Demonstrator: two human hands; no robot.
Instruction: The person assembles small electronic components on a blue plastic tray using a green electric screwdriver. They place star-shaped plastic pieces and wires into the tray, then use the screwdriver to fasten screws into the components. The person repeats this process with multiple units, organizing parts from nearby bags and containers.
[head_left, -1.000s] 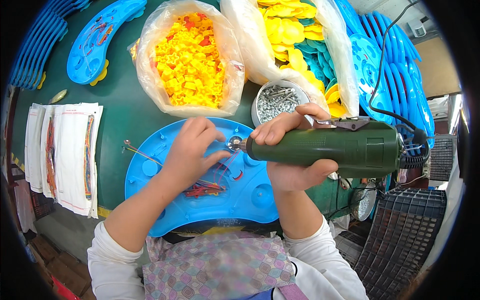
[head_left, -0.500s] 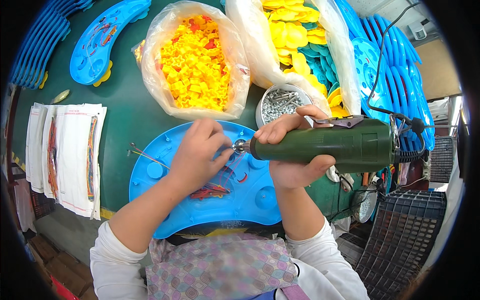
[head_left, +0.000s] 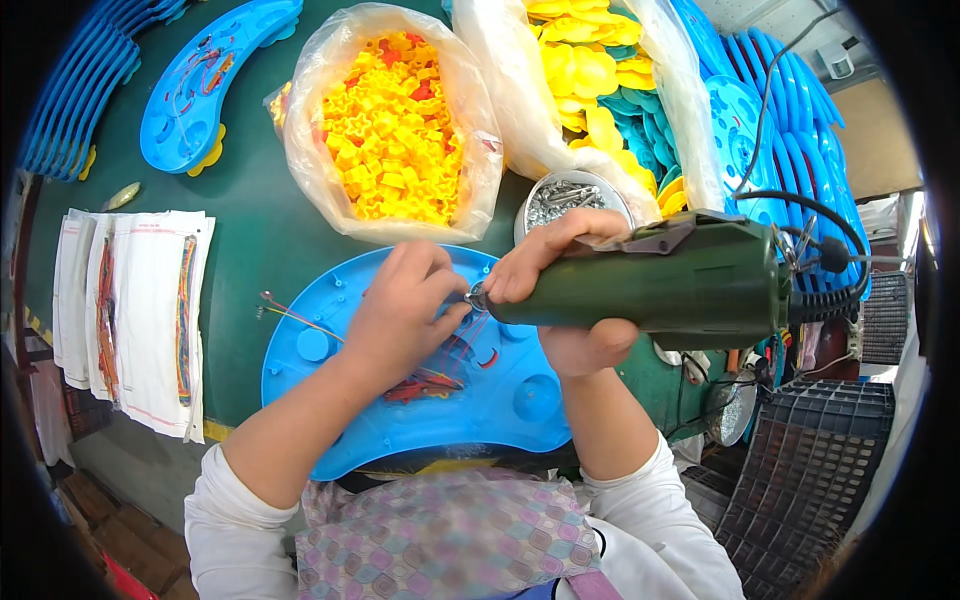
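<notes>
The right hand (head_left: 548, 258) is wrapped around a big green power driver (head_left: 650, 295); the left hand (head_left: 405, 310) has its thumb and finger bent close together by the driver's tip, but I cannot tell if they pinch something small; the blue plastic panel (head_left: 480, 410) lies under both hands on the green counter (head_left: 240, 250), with its far edge just past the fingertips; this looks like a step of turning in a screw, though the very tip is too hidden to be sure; the next move seems to call for a steady driver, a straight push, and left fingers kept out of the way of the turning part.

Thin colored wires (head_left: 425, 386) lie in the panel, nearer the body than the left fingertips; just past the right hand is a round tub (head_left: 522, 215) with shiny metal screws (head_left: 565, 198) in it; past the left hand is a clear bag (head_left: 303, 160) full of little yellow pieces (head_left: 395, 130), with some red ones mixed in; past the right hand, behind the tub, another bag (head_left: 485, 90) holds flat yellow shapes (head_left: 580, 70) and teal ones (head_left: 645, 130).
</notes>
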